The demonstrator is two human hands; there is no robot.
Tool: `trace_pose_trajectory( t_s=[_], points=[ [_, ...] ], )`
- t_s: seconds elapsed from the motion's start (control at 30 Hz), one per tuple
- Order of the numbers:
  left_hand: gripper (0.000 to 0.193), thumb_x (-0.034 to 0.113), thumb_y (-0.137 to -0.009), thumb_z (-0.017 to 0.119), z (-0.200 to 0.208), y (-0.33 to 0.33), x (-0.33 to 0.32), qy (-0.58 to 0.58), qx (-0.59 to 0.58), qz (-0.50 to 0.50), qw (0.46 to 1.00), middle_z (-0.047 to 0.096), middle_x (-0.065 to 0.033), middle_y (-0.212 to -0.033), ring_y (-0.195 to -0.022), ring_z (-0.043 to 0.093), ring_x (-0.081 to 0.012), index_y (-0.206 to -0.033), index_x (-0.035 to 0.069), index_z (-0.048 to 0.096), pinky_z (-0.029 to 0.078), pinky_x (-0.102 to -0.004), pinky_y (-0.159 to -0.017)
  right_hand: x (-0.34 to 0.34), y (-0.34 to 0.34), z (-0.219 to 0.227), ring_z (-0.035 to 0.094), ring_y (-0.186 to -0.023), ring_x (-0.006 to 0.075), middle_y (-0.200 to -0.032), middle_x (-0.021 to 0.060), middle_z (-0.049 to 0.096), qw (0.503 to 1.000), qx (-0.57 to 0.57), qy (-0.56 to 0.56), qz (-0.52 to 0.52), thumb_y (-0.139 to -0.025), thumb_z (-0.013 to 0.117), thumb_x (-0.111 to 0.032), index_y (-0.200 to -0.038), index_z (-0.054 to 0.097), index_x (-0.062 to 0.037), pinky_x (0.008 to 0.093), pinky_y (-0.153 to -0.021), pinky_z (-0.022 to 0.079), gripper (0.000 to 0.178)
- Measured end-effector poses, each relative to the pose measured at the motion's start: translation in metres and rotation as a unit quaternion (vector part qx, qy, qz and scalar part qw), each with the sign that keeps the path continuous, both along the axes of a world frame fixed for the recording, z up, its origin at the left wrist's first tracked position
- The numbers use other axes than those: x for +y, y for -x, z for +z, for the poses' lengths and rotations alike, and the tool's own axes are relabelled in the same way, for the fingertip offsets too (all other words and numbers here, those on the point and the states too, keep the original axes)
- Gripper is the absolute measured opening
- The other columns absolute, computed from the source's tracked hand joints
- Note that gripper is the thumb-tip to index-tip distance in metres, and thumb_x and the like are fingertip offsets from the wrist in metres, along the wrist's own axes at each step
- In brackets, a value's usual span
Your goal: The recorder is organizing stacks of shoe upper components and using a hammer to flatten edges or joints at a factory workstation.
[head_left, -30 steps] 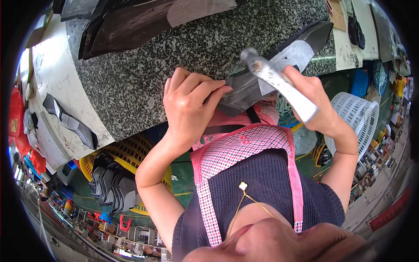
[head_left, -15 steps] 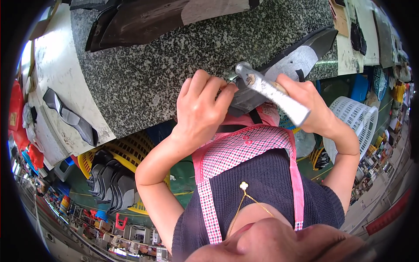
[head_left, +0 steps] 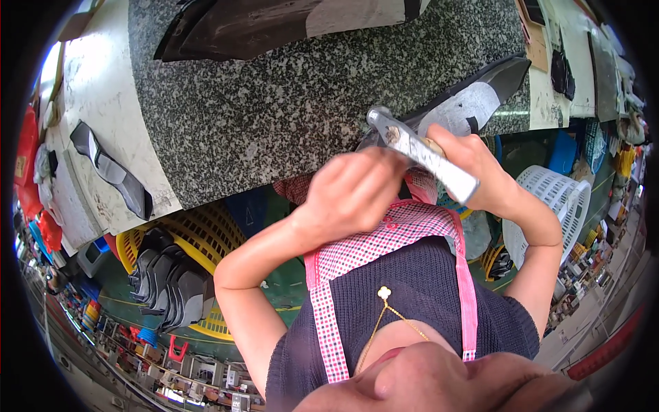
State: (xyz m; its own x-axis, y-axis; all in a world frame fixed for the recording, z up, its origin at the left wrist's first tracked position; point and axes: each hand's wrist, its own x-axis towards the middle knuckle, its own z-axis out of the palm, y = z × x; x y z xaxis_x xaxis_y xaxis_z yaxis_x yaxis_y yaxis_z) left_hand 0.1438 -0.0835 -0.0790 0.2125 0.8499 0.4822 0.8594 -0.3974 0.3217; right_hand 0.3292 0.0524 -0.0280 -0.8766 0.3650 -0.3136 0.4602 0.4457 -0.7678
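At desk edge, right hand (head_left: 480,172) fingers wrap a flat silver metal tool (head_left: 420,152); left hand (head_left: 353,189) fingers curl onto the dark plastic part (head_left: 473,103) just beyond, grip hidden.

A person wearing a dark blue short-sleeved knit top (head_left: 419,302) under a pink and white checked apron (head_left: 371,244) with pink straps, a gold pendant necklace (head_left: 384,294), and bare forearms.

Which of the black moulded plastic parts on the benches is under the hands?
The black part with the pale grey patch at the speckled granite bench's near edge; the left hand and right hand meet there. The others lie apart.
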Motion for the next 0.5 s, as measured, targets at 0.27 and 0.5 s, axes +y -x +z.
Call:
trace_pose_trajectory(
  t_s=[0.27, 0.5],
  points=[
    [0.034, 0.016, -0.076, 0.059, -0.017, -0.015, -0.008, 0.013, 0.095, -0.019, 0.995, 0.063, -0.0060, -0.108, -0.102, 0.059, -0.0187, -0.105, 0.001, 0.068, 0.049, -0.0273, -0.081, 0.000, 0.005, 0.001, 0.060, -0.069, 0.0452, -0.073, 0.0220, 0.058, 0.999, 0.037, -0.006, 0.029, -0.090, 0.059, -0.012, -0.097, 0.047, 0.0002, 0.0487, -0.058, 0.046, 0.019],
    [0.041, 0.005, -0.068, 0.067, 0.003, 0.026, -0.002, 0.030, -0.190, -0.007, 0.981, 0.048, -0.0032, -0.082, -0.075, 0.051, -0.0200, -0.109, 0.010, 0.072, 0.045, -0.0331, -0.063, 0.018, -0.057, -0.036, 0.035, -0.049, 0.0074, -0.061, -0.0039, 0.039, 0.919, 0.162, 0.209, -0.291, -0.101, 0.040, -0.046, -0.109, 0.056, -0.0100, 0.0230, -0.042, 0.027, 0.040]
  ],
)
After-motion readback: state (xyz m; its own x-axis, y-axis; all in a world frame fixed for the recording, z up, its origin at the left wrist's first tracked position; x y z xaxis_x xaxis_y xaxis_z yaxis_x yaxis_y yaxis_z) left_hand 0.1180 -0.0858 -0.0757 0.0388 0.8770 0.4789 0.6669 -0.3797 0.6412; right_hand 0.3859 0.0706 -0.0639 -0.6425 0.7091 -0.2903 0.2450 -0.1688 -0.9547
